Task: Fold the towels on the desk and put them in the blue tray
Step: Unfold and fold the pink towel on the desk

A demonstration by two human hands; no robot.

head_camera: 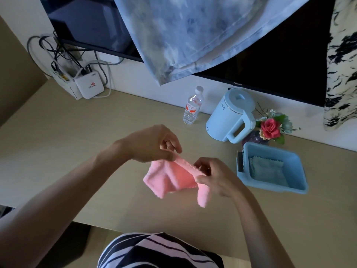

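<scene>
A small pink towel (pixel 170 178) hangs crumpled in the air above the middle of the wooden desk (pixel 77 136). My left hand (pixel 154 144) pinches its upper left edge. My right hand (pixel 214 176) pinches its right edge, and a corner of the cloth droops below that hand. To the right stands the blue tray (pixel 297 171), with a folded grey-blue towel (pixel 268 171) lying flat inside it. The tray is a hand's width from my right hand.
Behind the tray stand a light blue kettle (pixel 231 118), a vase of flowers (pixel 270 128) and a water bottle (pixel 193 109). A router with cables (pixel 88 86) sits at the back left. A television (pixel 270 55) with cloth (pixel 193 31) draped over it backs the desk.
</scene>
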